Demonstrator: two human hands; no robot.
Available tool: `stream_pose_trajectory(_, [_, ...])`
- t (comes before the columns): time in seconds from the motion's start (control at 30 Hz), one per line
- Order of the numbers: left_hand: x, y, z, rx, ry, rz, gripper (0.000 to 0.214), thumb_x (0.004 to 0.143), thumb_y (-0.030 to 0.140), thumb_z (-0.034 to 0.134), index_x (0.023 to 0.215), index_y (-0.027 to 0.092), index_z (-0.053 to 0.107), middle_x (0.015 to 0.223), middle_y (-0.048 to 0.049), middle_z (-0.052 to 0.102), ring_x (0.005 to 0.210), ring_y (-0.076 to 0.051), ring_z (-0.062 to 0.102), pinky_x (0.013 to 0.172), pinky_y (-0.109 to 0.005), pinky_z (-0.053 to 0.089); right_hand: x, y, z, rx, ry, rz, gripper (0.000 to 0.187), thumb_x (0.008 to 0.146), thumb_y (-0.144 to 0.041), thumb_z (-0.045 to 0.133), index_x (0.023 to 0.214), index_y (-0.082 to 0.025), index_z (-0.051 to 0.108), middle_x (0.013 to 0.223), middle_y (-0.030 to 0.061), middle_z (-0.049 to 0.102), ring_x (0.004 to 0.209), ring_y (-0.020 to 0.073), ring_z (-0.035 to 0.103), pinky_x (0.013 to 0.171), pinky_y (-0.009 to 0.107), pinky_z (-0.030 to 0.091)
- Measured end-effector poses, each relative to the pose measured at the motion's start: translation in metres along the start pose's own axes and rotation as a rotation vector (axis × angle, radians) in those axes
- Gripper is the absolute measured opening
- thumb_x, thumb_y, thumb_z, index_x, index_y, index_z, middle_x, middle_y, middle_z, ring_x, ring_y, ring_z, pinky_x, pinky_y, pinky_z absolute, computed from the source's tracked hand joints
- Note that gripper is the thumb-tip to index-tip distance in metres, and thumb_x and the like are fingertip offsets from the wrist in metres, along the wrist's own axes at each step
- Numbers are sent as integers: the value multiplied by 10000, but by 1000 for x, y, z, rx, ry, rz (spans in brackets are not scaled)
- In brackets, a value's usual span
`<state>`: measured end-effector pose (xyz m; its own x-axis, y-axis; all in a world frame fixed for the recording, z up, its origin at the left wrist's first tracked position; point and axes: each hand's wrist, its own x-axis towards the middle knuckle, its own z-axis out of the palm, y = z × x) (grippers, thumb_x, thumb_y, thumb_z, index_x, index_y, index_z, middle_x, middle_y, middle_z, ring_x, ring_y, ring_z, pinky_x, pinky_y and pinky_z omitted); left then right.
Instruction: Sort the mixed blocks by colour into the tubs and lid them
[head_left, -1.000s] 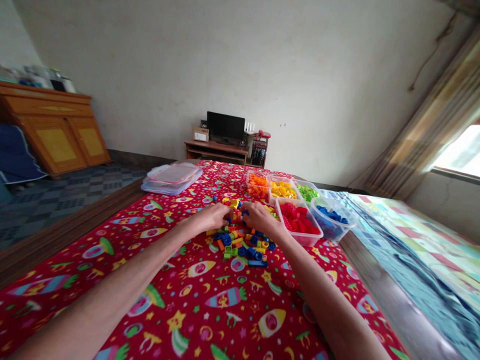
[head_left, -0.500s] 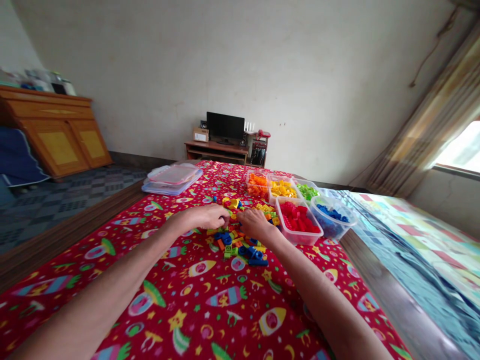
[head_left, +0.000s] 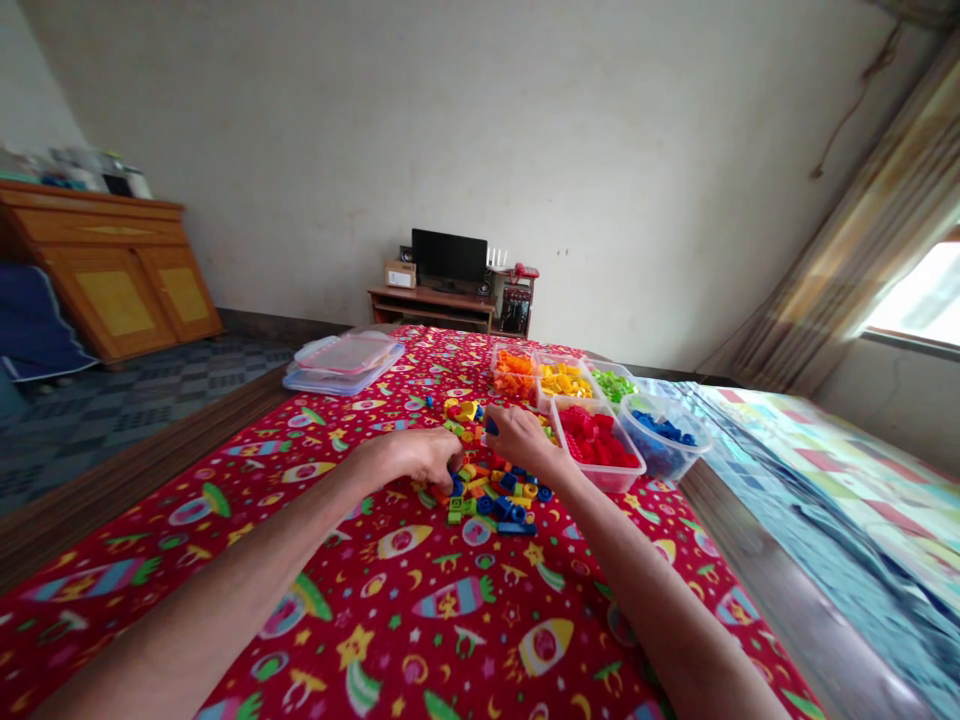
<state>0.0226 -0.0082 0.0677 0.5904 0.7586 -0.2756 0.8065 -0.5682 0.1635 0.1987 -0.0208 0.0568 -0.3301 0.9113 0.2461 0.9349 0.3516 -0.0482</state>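
Note:
A mixed heap of toy building blocks (head_left: 480, 485) in blue, green, yellow, orange and red lies on the red patterned cloth (head_left: 405, 620). At its left edge my left hand (head_left: 431, 457) reaches down with fingers curled together among the blocks; what they hold, if anything, is hidden. My right hand (head_left: 516, 435) is just above the far right part of the heap, with a blue block (head_left: 491, 427) pinched at its fingertips. Close by on the right stands a clear tub of red blocks (head_left: 598, 437), and beside it a round tub of blue blocks (head_left: 664, 430).
Behind the red tub stand containers of orange blocks (head_left: 514, 372), yellow blocks (head_left: 564, 380) and green blocks (head_left: 614, 384). Stacked plastic lids (head_left: 345, 360) lie at the far left of the cloth. A bed (head_left: 825, 470) adjoins the right side.
My left hand has moved down and nearer over the heap. My right hand has risen slightly away from the blocks, and a blue block now shows at its fingertips.

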Motion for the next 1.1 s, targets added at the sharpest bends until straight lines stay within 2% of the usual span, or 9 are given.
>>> stream_pose_trajectory(0.1, [1,-8,-4,-60,37,59,158,658,309,638,719,174,695,643,-5,665,558,-141,545,491,-206,360,0,1,0,44,21,20,280,834,-202,443,1050,-206,622,924,85,696,835,198,633,694,265,404])
stream_pose_trajectory(0.27, [8,-25,-13,-210,192,100,332,761,472,555,767,165,681,692,-15,669,619,-156,573,557,-222,398,7,5,-1,250,125,55,232,771,-236,538,971,-188,646,857,57,693,796,181,625,688,252,412])
stream_pose_trajectory(0.33, [12,-30,-12,-355,269,77,387,786,524,526,829,165,664,721,-11,663,641,-161,584,572,-230,415,10,5,-3,400,176,62,223,749,-255,575,947,-184,646,814,29,679,756,159,612,671,238,420])
stream_pose_trajectory(0.43, [17,-32,-4,-713,324,47,426,796,574,527,853,160,616,748,-8,644,664,-159,605,615,-248,468,12,4,-6,583,272,65,200,742,-253,581,918,-178,639,777,1,654,714,132,589,669,228,433])
stream_pose_trajectory(0.57, [21,-22,4,-1250,315,67,286,801,440,628,823,157,594,829,-15,640,794,-140,625,768,-264,522,13,0,-3,647,329,63,212,750,-243,578,945,-173,625,770,0,643,707,131,579,681,236,440])
stream_pose_trajectory(0.67, [23,-10,3,-1484,317,15,122,872,216,551,777,147,583,832,-14,639,813,-99,616,820,-223,514,13,-3,4,600,303,79,246,756,-245,585,989,-176,624,763,3,648,693,140,581,685,248,439])
stream_pose_trajectory(0.77, [22,0,0,-1554,316,-51,227,936,177,393,798,147,571,853,-37,649,787,-101,620,781,-227,535,13,-6,10,549,233,97,287,759,-245,595,1039,-190,627,794,9,669,716,151,598,699,254,446])
stream_pose_trajectory(0.93, [24,7,2,-1420,215,-2,499,990,381,147,897,135,571,912,-104,662,776,-153,636,703,-276,549,12,-8,14,559,130,2,377,722,-236,649,1098,-220,637,914,12,704,853,176,635,759,257,458])
stream_pose_trajectory(1.1, [25,12,5,-1511,246,-18,483,989,398,138,890,156,544,818,-60,651,697,-134,617,647,-248,522,10,-14,14,572,116,-20,373,727,-214,624,1098,-180,652,896,23,710,818,169,636,748,239,456])
